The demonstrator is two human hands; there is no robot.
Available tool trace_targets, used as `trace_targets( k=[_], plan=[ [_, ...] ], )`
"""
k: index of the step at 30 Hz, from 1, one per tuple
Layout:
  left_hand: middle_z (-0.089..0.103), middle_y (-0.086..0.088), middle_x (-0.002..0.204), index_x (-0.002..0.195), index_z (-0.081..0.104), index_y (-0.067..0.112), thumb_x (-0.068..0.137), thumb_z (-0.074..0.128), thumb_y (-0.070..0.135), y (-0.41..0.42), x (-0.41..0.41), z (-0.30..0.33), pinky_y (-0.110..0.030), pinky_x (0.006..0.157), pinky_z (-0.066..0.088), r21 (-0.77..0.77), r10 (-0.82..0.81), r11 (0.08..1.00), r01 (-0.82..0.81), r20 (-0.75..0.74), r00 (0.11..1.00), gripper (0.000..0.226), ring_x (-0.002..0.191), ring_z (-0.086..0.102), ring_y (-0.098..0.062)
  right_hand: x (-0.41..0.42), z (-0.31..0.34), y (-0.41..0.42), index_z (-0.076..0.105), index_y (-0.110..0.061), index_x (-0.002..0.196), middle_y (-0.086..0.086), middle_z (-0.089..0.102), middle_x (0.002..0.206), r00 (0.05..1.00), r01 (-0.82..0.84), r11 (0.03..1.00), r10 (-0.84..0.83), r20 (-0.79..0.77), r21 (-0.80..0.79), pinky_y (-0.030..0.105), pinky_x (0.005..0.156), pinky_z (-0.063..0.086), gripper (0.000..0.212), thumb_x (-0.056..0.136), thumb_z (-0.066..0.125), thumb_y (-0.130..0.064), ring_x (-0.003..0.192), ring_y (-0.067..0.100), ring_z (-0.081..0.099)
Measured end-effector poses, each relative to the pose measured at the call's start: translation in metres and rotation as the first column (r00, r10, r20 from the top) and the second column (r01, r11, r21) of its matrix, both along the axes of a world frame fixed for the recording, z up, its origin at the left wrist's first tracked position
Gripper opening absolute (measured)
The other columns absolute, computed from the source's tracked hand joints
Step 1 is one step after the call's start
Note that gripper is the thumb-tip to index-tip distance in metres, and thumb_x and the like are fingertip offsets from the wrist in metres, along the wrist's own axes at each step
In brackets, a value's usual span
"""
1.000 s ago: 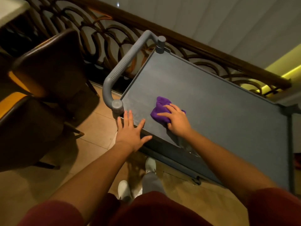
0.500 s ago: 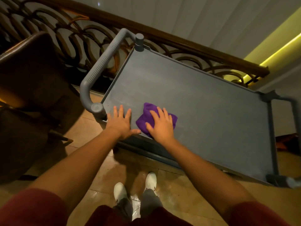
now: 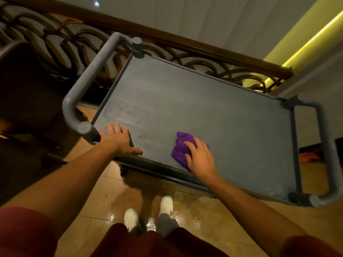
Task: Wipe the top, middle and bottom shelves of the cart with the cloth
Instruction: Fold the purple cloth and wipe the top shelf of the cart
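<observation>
The grey cart's top shelf (image 3: 213, 112) fills the middle of the head view. A crumpled purple cloth (image 3: 181, 148) lies on it near the front edge. My right hand (image 3: 201, 158) presses down on the cloth's right side, fingers spread over it. My left hand (image 3: 119, 140) rests flat on the shelf's front left corner, fingers apart, holding nothing. The middle and bottom shelves are hidden under the top one.
Grey tube handles stand at the cart's left end (image 3: 89, 84) and right end (image 3: 330, 160). A dark chair (image 3: 22, 93) sits to the left. An ornate railing (image 3: 185, 51) runs behind the cart. My white shoes (image 3: 148, 210) stand on the tiled floor.
My right hand has slid the cloth to the right along the shelf's front edge, away from my left hand. The left hand stays at the front left corner.
</observation>
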State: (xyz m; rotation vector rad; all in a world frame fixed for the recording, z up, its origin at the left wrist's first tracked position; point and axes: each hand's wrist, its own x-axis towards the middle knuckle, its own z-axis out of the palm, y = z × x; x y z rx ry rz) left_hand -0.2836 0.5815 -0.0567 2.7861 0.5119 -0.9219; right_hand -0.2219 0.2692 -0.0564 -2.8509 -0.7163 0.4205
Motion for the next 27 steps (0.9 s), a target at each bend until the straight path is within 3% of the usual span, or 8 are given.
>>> trace_targets(
  k=[2,4,7,10,14,17,22,27],
  plan=[
    [0.005,-0.015,0.167,0.157,0.02,0.024,0.085,0.048,0.077,-0.009,0.017,0.003,-0.068,0.119,0.007,0.024,-0.05,0.999,0.046,0.185,0.981,0.094,0.153,-0.002,-0.042,0.019,0.005,0.001,0.053,-0.021,0.143,0.013,0.045,0.153,0.998,0.059,0.985,-0.06,0.003,0.161,0.042,0.11,0.042,0.051,0.094,0.063,-0.028,0.136,0.035,0.046],
    [0.0,-0.011,0.169,0.159,0.013,0.032,0.096,0.041,0.065,-0.011,0.035,0.005,-0.066,0.12,0.004,0.022,-0.049,0.999,0.044,0.298,0.953,0.077,0.153,-0.007,-0.038,0.055,0.009,-0.002,0.057,-0.014,0.139,0.017,0.049,0.148,0.983,0.167,0.94,-0.183,0.028,0.298,0.041,0.11,0.041,0.05,0.092,0.068,-0.024,0.132,0.038,0.05],
    [-0.008,-0.009,0.169,0.158,0.003,0.042,0.099,0.033,0.062,0.005,0.059,0.0,-0.067,0.119,-0.001,0.059,-0.021,0.998,0.006,0.266,0.964,0.069,0.152,-0.014,-0.039,0.126,0.012,-0.003,0.058,-0.009,0.137,0.021,0.05,0.146,0.939,0.296,0.873,-0.341,0.051,0.388,0.043,0.111,0.04,0.047,0.092,0.066,-0.02,0.13,0.04,0.051],
    [-0.011,-0.007,0.168,0.156,0.001,0.049,0.094,0.032,0.071,0.019,0.073,-0.005,-0.073,0.115,0.0,0.074,-0.001,0.997,-0.012,0.181,0.983,0.072,0.151,-0.017,-0.04,0.187,0.008,0.008,0.056,-0.014,0.139,0.016,0.047,0.149,0.916,0.343,0.85,-0.397,0.06,0.399,0.043,0.112,0.039,0.046,0.095,0.063,-0.025,0.133,0.036,0.049],
    [-0.014,-0.003,0.168,0.153,0.0,0.054,0.089,0.027,0.079,-0.016,0.104,-0.012,-0.081,0.109,0.006,0.059,-0.016,0.998,0.006,0.167,0.986,0.074,0.151,-0.017,-0.04,0.24,-0.007,0.022,0.052,-0.022,0.144,0.013,0.04,0.156,0.934,0.309,0.905,-0.347,0.086,0.293,0.05,0.116,0.034,0.051,0.096,0.06,-0.037,0.143,0.035,0.037],
    [-0.017,-0.004,0.168,0.153,-0.004,0.054,0.085,0.024,0.084,-0.041,0.121,-0.017,-0.082,0.107,0.004,0.048,-0.022,0.999,0.015,0.153,0.988,0.079,0.151,-0.019,-0.041,0.24,-0.025,0.022,0.045,-0.033,0.148,0.009,0.03,0.162,0.944,0.304,0.94,-0.319,0.084,0.153,0.059,0.117,0.022,0.06,0.091,0.058,-0.049,0.15,0.036,0.024],
    [-0.025,-0.007,0.165,0.152,-0.018,0.052,0.083,0.015,0.085,-0.05,0.123,-0.027,-0.083,0.107,0.002,0.081,-0.015,0.997,0.006,0.109,0.994,0.083,0.149,-0.024,-0.042,0.208,-0.038,0.009,0.057,-0.03,0.141,0.011,0.043,0.158,0.972,0.203,0.932,-0.228,0.05,0.3,0.05,0.122,0.021,0.053,0.089,0.062,-0.025,0.147,0.034,0.036],
    [-0.028,-0.009,0.164,0.153,-0.02,0.047,0.082,0.011,0.084,-0.055,0.125,-0.027,-0.082,0.108,0.003,0.111,-0.022,0.994,0.011,0.096,0.995,0.085,0.148,-0.025,-0.043,0.128,-0.036,-0.007,0.066,-0.028,0.132,0.011,0.055,0.148,0.997,0.049,0.911,-0.066,0.028,0.409,0.054,0.118,0.028,0.052,0.082,0.067,-0.016,0.14,0.032,0.048]
  ],
)
